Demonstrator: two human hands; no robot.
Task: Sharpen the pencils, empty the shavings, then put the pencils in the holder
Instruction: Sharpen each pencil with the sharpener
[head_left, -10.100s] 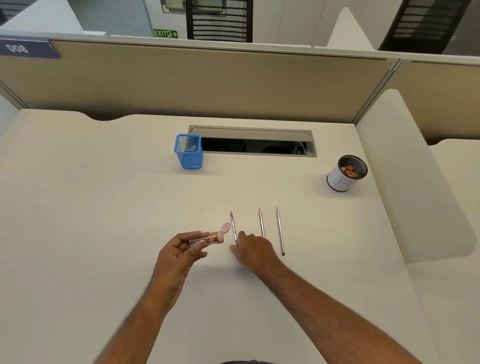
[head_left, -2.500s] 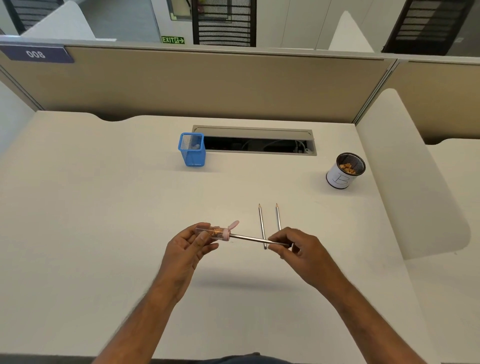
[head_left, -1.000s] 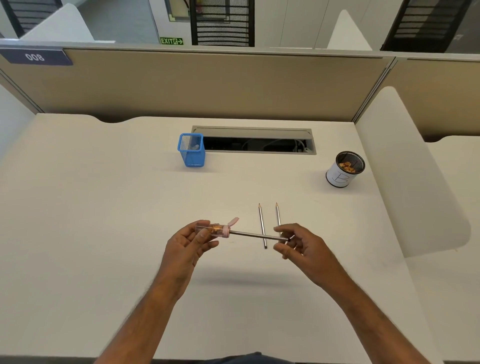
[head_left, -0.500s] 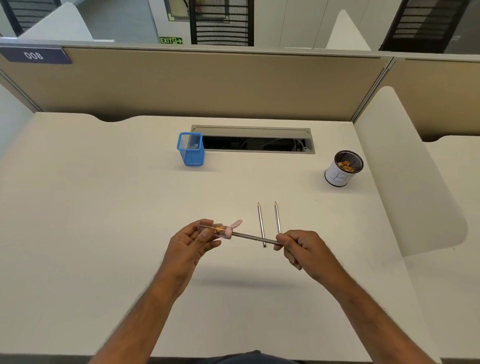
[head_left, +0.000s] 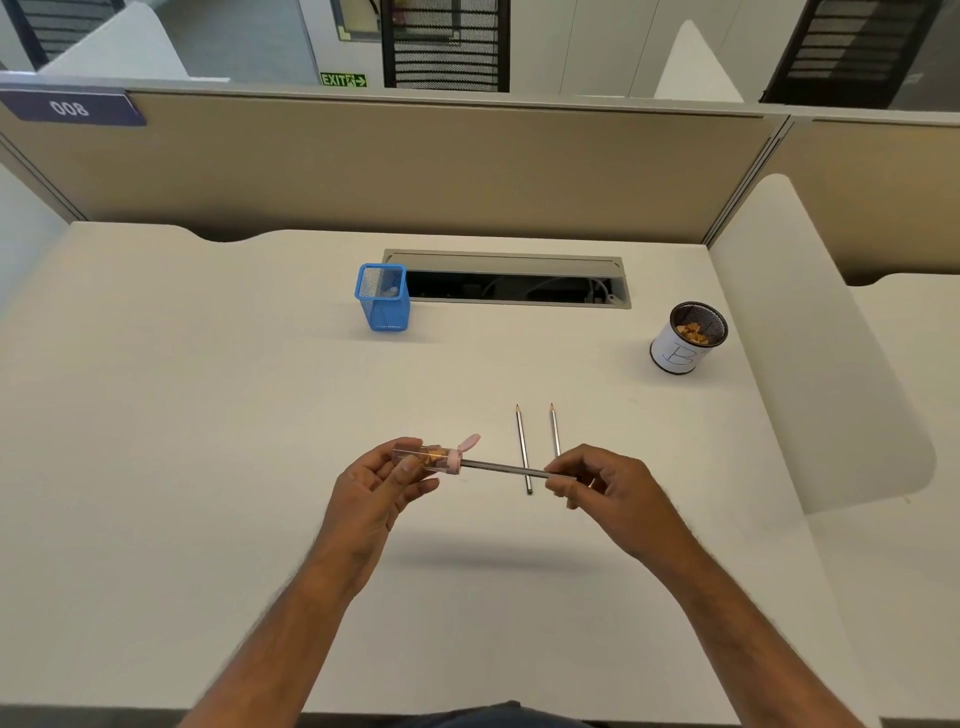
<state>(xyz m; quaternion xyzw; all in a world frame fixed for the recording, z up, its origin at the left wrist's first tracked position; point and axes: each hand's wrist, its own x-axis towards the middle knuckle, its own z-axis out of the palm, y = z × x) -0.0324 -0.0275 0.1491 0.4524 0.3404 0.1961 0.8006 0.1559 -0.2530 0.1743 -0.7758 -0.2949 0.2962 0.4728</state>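
Note:
My left hand grips a clear tube sharpener with a pink cap, its lid flipped up and orange shavings inside. A grey pencil is stuck tip-first into the sharpener and runs right to my right hand, which pinches its back end. Both are held above the desk. Two more grey pencils lie side by side on the desk just behind, tips pointing away. A blue mesh holder stands at the back centre-left.
A white can with a black mesh rim holding orange shavings stands at the right. An open cable slot runs along the back of the white desk. A beige partition closes the rear; a white side divider rises on the right.
My right hand took the leftmost pencil off the desk and pushed it into the sharpener. Over the last second its fingers keep shifting on the pencil's end; the left hand stays put.

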